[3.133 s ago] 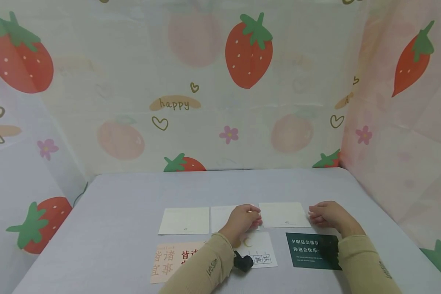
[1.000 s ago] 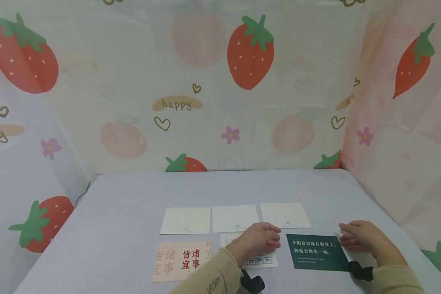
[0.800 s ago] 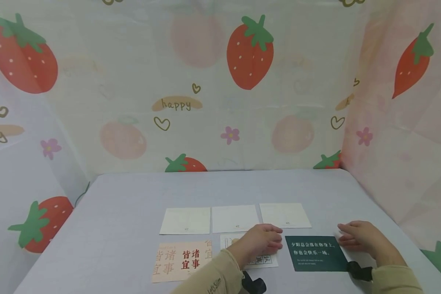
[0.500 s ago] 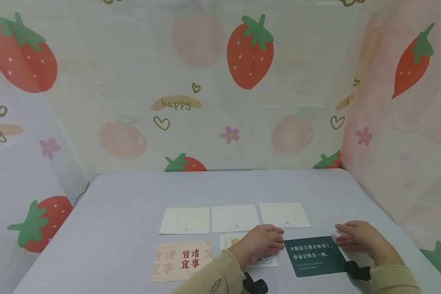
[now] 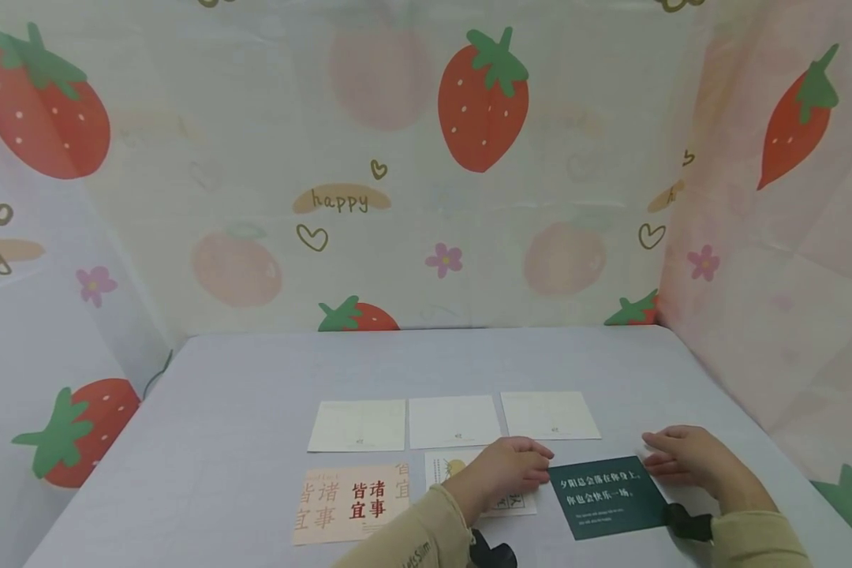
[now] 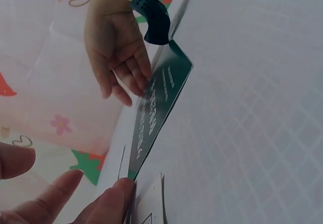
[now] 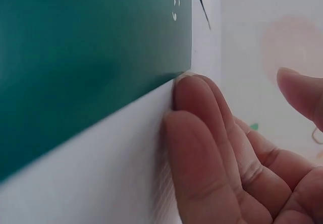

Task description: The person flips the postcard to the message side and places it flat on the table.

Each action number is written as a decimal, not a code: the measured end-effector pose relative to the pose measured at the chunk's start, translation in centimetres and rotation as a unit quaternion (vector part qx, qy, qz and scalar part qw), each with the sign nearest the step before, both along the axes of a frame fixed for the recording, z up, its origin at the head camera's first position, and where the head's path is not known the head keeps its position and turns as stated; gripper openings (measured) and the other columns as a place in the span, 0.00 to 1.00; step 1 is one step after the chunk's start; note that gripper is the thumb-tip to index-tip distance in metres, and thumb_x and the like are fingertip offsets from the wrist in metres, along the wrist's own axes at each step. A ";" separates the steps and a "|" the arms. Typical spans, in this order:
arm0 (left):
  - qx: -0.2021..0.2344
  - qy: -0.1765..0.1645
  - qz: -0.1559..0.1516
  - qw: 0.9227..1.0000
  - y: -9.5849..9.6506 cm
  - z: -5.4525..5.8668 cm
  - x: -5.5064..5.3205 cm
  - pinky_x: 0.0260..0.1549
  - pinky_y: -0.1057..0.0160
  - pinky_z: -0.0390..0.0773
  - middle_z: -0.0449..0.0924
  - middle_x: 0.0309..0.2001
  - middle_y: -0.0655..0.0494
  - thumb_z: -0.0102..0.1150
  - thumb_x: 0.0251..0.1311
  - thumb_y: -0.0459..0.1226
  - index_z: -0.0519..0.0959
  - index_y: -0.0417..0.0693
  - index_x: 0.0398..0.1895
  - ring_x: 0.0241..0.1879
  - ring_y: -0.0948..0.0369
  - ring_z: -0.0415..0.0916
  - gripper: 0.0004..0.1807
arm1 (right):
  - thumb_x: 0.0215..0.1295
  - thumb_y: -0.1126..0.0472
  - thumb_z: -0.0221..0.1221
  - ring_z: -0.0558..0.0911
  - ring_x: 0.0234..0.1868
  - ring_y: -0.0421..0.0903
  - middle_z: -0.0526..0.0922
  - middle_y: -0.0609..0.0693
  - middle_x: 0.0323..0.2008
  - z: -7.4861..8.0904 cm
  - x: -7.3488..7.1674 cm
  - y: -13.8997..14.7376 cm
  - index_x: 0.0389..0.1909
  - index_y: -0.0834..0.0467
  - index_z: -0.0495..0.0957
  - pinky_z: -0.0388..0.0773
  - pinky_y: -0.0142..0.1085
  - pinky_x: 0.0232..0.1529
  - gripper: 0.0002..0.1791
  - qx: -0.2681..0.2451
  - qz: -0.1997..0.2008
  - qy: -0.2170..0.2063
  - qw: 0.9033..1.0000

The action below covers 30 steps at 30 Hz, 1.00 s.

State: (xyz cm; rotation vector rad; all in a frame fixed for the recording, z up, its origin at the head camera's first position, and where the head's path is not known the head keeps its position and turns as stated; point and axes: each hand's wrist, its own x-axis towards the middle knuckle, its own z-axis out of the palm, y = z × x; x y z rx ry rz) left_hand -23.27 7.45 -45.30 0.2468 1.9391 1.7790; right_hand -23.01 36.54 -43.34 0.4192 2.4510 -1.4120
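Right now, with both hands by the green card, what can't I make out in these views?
Print on the middle near card: head view, partly hidden by the left hand.
Fine print on the green card: head view, too small to read surely; right wrist view, cut off by the top and left edges.
Marks on the pale cards: head view, too small.
Rest of the left hand: left wrist view, cut off by the left and bottom edges.

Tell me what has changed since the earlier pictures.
The left hand and right hand moved toward the person, from the back-row cards to the dark green card, which has turned slightly counterclockwise in the head view. The back-row cards and peach card stayed put.
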 end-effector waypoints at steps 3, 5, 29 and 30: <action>0.013 -0.014 0.001 1.000 -0.1 0.2 0.1 0.36 0.63 0.80 0.81 0.34 0.52 0.55 0.57 0.36 0.80 0.41 0.40 0.35 0.59 0.80 0.10 | 0.64 0.50 0.54 0.82 0.31 0.48 0.82 0.54 0.28 0.1 0.0 -0.2 0.44 0.73 0.70 0.80 0.41 0.35 0.27 0.005 0.002 -0.001 1.000; 0.019 -0.020 -0.002 1.000 -0.2 0.3 0.1 0.36 0.63 0.80 0.81 0.34 0.51 0.55 0.57 0.35 0.80 0.41 0.40 0.34 0.59 0.80 0.10 | 0.64 0.49 0.53 0.82 0.31 0.47 0.82 0.53 0.28 0.1 0.0 -0.3 0.44 0.73 0.71 0.80 0.40 0.34 0.27 0.009 0.005 -0.002 1.000; 0.070 -0.053 0.016 0.996 0.0 0.2 -0.4 0.36 0.62 0.80 0.79 0.37 0.50 0.53 0.59 0.34 0.77 0.42 0.44 0.36 0.57 0.80 0.11 | 0.64 0.49 0.54 0.81 0.29 0.44 0.81 0.50 0.26 0.4 -0.1 -0.4 0.43 0.72 0.72 0.79 0.40 0.34 0.26 0.009 0.010 -0.010 1.000; 0.070 -0.053 0.015 0.996 0.1 0.0 -0.5 0.36 0.63 0.80 0.80 0.35 0.49 0.54 0.59 0.34 0.77 0.43 0.45 0.35 0.57 0.80 0.11 | 0.64 0.49 0.53 0.81 0.29 0.44 0.81 0.50 0.26 0.3 -0.1 -0.4 0.43 0.72 0.72 0.79 0.40 0.34 0.26 0.009 0.011 -0.010 1.000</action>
